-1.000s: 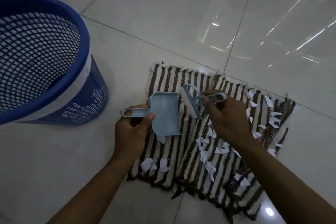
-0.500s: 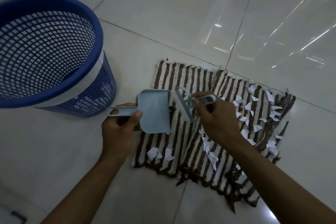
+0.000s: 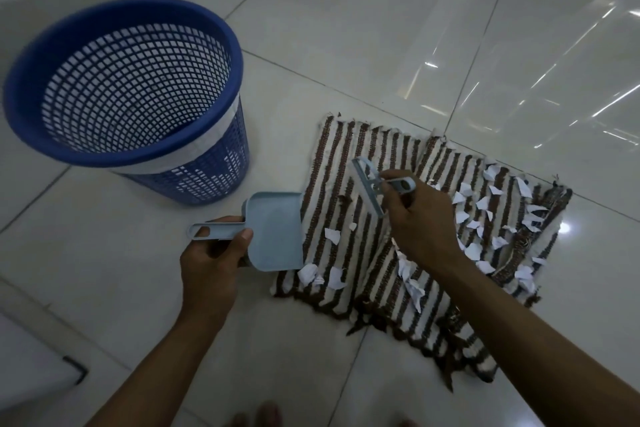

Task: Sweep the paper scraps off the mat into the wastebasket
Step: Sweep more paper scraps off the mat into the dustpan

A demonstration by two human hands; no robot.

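The mat (image 3: 332, 156) is a rough woven thing, brown and cream stripes with frayed, ragged borders, lying flat on the glossy pale tile floor (image 3: 381, 28). Its stripes run from the far edge towards the person. Crumpled white paper scraps (image 3: 334, 236) sit on it, thickest over the right half, with a few near the front edge. To the left, well apart from the mat, the round blue plastic wastebasket (image 3: 138, 9) stands upright, its wall an open lattice under a thick smooth rim.

The left hand (image 3: 211, 263) has its grip curled round the handle of a pale blue plastic dustpan (image 3: 275, 232), thumb on top. The handle points left, and the flat pan meets the mat's left border. The right hand (image 3: 422, 222) hovers over the mat's middle, its grip pinching the looped handle of a matching small brush (image 3: 367, 185), whose head slants from far-left to near-right.
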